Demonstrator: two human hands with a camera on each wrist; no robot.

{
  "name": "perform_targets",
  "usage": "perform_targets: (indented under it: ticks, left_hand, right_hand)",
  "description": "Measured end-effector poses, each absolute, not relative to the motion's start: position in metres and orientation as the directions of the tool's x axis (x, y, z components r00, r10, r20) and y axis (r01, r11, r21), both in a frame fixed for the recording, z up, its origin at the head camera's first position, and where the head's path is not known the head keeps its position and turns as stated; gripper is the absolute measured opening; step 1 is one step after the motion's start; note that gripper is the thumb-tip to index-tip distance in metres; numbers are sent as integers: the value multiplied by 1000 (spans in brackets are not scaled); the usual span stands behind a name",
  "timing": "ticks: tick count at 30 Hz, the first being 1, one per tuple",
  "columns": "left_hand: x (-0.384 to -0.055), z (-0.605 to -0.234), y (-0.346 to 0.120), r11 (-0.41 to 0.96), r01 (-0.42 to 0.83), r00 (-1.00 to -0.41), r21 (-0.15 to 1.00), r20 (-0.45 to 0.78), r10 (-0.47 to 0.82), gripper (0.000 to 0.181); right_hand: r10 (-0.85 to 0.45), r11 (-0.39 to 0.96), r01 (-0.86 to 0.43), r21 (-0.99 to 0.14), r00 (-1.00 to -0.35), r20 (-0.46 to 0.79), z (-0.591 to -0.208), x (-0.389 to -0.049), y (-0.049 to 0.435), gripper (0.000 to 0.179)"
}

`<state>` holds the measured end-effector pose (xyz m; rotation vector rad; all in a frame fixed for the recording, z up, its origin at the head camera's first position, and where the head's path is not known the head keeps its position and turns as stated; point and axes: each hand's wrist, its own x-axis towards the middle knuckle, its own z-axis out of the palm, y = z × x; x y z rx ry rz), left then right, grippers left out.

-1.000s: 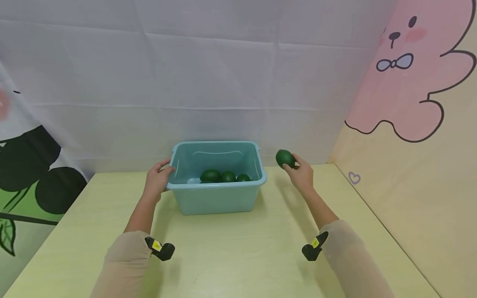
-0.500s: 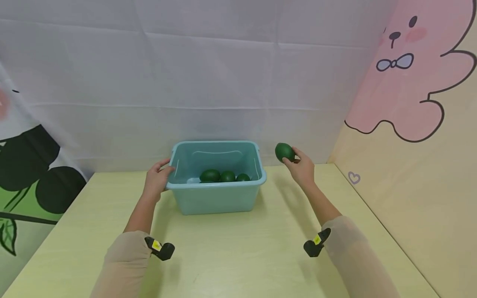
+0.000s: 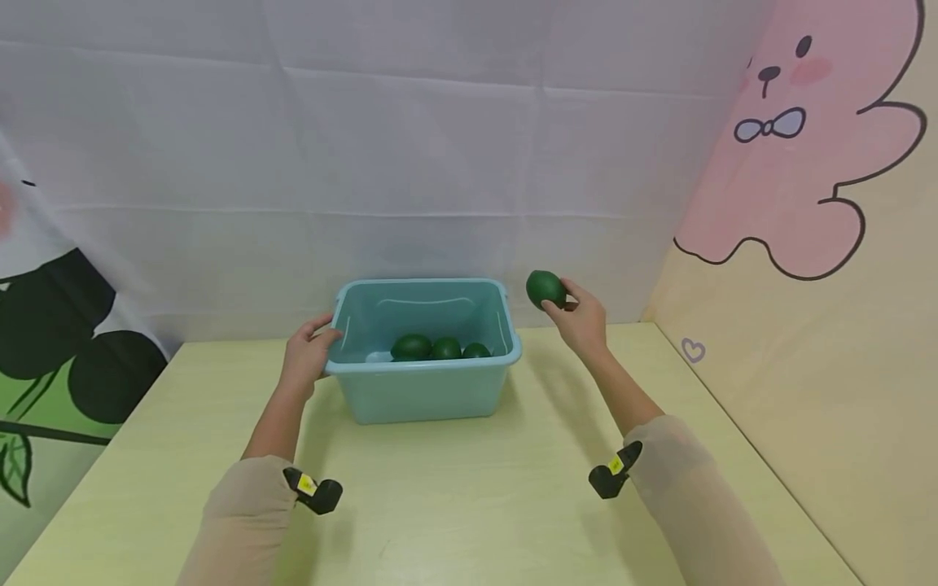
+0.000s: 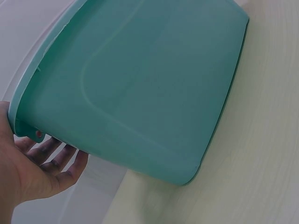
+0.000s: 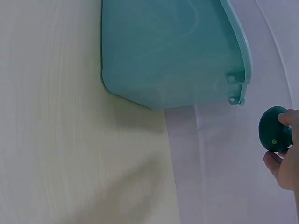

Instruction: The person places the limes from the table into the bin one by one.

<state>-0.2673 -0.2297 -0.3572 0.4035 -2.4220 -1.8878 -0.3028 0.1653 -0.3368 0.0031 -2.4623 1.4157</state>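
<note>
A dark green avocado (image 3: 545, 289) is pinched between the thumb and fingers of my right hand (image 3: 585, 324), up in the air just right of the bin. The right wrist view shows the same avocado (image 5: 274, 128) with a pale stem spot. On the table stands a light blue plastic bin (image 3: 425, 395). My left hand (image 3: 305, 356) grips its left rim, thumb over the edge and fingers beneath, as the left wrist view of the hand (image 4: 37, 172) confirms. Inside the bin lie three visible avocados (image 3: 412, 347) in a row; the front wall hides their lower parts.
The pale yellow table (image 3: 440, 505) extends in front of the bin and to both sides. A white cloth (image 3: 410, 146) hangs behind it. On the right stands a cream panel (image 3: 821, 391) with a pink bear drawing. Black cameras sit on both wrists.
My right hand has lifted the avocado higher and carried it slightly left, closer to the bin's right rim. The left hand keeps its hold, and the bin stays in place.
</note>
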Motion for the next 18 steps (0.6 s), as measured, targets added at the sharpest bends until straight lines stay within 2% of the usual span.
perform_targets:
  ticks: [18]
  left_hand:
    - [-267,-356,-229,230,-181,-965,956,-127,-232,57]
  right_hand:
    - [109,518,-198,-832,-949,294,-326,-305,148,58]
